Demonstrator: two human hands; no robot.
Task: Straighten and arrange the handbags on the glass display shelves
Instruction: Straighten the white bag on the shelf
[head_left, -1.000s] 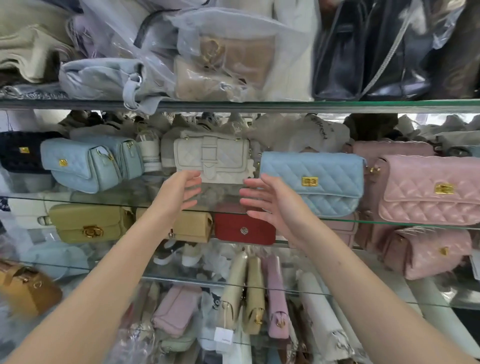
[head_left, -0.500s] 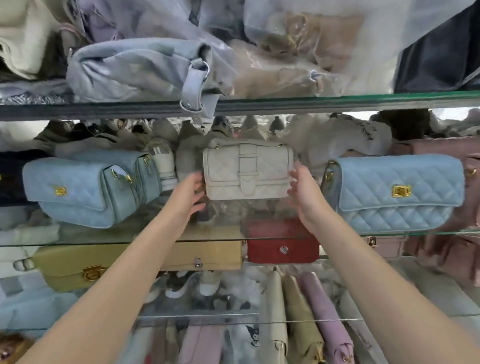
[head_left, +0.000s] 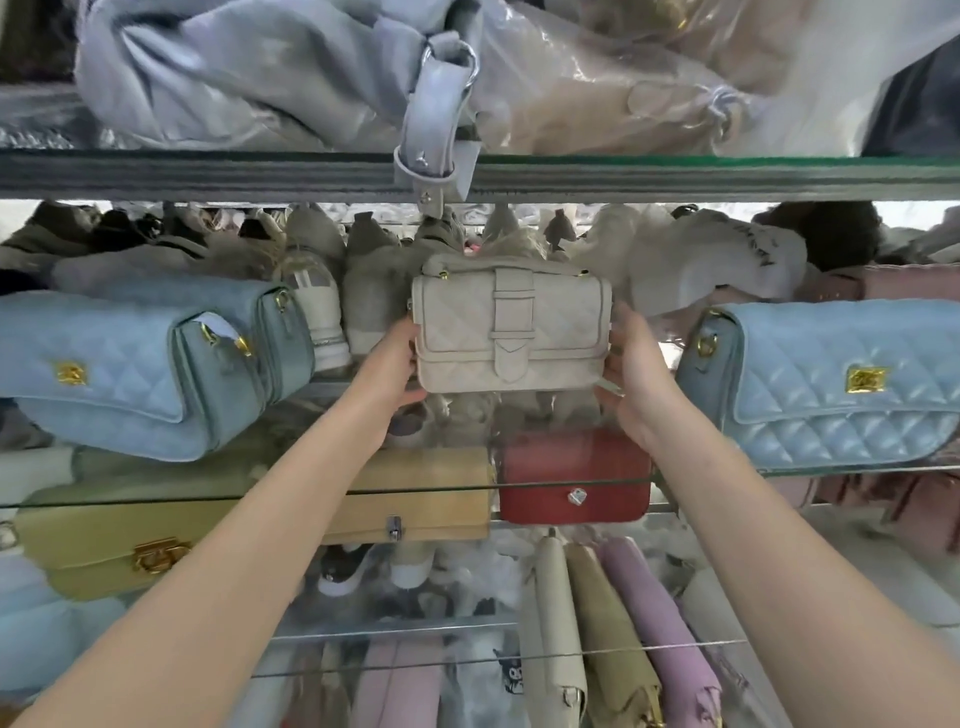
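Both hands have closed in on the cream quilted handbag (head_left: 511, 332). The left hand (head_left: 393, 361) and right hand (head_left: 631, 374) now clasp its two ends, fingers curled behind, probably to square it up. It stands upright, set back on the glass shelf (head_left: 857, 469) between two light-blue quilted bags (head_left: 130, 374).

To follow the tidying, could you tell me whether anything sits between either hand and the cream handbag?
Nothing visible does: the left hand and right hand hold the cream handbag by its two ends.
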